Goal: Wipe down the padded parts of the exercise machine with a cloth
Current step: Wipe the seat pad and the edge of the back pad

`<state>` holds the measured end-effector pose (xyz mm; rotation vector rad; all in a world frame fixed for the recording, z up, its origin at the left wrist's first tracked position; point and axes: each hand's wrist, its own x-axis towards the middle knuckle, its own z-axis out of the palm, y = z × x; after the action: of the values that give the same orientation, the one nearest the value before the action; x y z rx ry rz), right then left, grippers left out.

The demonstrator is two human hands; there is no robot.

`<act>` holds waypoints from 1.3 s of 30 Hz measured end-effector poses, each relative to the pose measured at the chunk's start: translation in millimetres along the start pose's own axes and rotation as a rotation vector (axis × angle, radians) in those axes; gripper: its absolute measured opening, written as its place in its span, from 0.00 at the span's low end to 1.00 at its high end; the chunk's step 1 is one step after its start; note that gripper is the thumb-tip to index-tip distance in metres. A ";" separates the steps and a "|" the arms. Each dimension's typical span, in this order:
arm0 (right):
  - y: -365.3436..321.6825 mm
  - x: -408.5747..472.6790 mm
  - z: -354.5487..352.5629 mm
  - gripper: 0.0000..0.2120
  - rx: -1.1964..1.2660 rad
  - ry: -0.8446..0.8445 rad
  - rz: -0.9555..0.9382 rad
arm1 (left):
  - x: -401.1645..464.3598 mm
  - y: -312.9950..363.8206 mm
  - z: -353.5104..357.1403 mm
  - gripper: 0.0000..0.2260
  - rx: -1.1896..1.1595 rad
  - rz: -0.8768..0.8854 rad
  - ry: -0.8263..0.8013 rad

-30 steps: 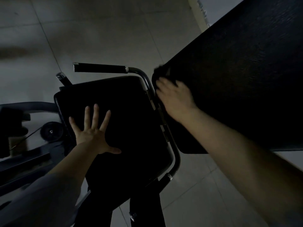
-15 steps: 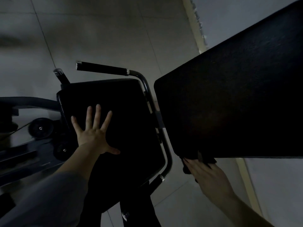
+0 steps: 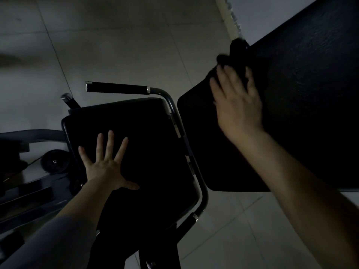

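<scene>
The room is dim. A black padded seat [image 3: 147, 136] fills the middle, and my left hand [image 3: 105, 164] lies flat on it with fingers spread, holding nothing. A large black padded backrest [image 3: 303, 98] slopes up to the right. My right hand [image 3: 236, 101] presses a dark cloth [image 3: 236, 55] against the backrest's upper left edge; the cloth bunches out beyond my fingertips and is blurred.
A metal frame tube [image 3: 196, 171] with a black foam grip [image 3: 116, 88] curves around the seat. A small wheel [image 3: 55, 161] and dark machine parts sit at the left. Pale floor tiles [image 3: 126, 45] surround the machine, and a wall skirting [image 3: 229, 18] runs at the upper right.
My right hand with the cloth has swept from the backrest's lower edge up to its upper left edge. My left hand has stayed flat on the seat.
</scene>
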<state>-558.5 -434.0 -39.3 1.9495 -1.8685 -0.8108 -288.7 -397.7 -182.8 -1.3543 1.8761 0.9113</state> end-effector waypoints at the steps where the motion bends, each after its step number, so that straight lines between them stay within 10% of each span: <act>1: -4.4 -23.5 8.1 0.29 -0.007 -0.021 -0.025 | 0.0 0.0 0.0 0.65 -0.005 -0.003 -0.003; 8: -15.3 -177.1 37.6 0.29 0.226 -0.268 -0.062 | 1.0 -3.3 -0.1 0.65 -0.015 0.008 -0.005; 20: 30.3 16.6 -20.6 0.27 0.108 0.107 0.145 | 6.0 -1.8 9.8 0.65 -0.058 0.002 0.106; 27: 25.2 -174.7 12.0 0.30 0.246 -0.003 0.120 | -15.2 18.1 -11.0 0.59 0.000 -0.078 0.078; 32: 50.1 -211.1 12.1 0.27 0.253 -0.052 0.112 | -57.6 90.0 -4.9 0.34 -0.284 0.215 0.294; 39: 68.7 -58.2 -39.0 0.30 0.081 0.078 0.102 | -118.5 212.8 -35.4 0.39 -0.663 0.548 0.277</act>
<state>-589.3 -389.1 42.4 1.8861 -1.9649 -0.6292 -465.6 -317.7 -31.4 -1.3892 2.3294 1.8242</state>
